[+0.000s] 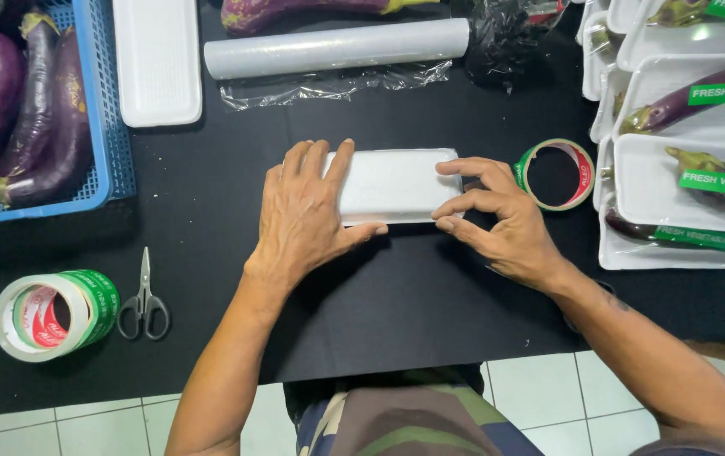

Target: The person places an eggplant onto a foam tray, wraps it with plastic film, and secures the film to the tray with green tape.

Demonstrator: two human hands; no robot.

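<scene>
**Here, two hands on a white foam tray**

Here we see both hands resting on one white foam tray (396, 186), which lies flat in the middle of the black mat (413, 295). The left hand (308, 211) lies flat over the left end of the tray, with the fingers stretched out and close together, and the thumb runs along the near edge. It presses on the tray and does not grip it. The right hand (497, 215) touches the right end with bent fingertips — the index finger on the far corner, the others at the near corner. We cannot tell whether something is wrapped around the tray.

Just beside the right hand lies a flat roll of tape (556, 174), green outside and red inside. Further to the right there is a pile of packed trays (683, 169), each with a purple eggplant and a green label.

Beyond the tray lies a roll of clear film (337, 48), with a loose piece of film in front of it. One empty tray (157, 59) lies at the far left, beside a blue basket (113, 127) full of eggplants (16, 110).

Near the left edge — well apart from the hands — stand two stacked tape rolls (54, 314), and small scissors (145, 300) lie just beside them.
</scene>
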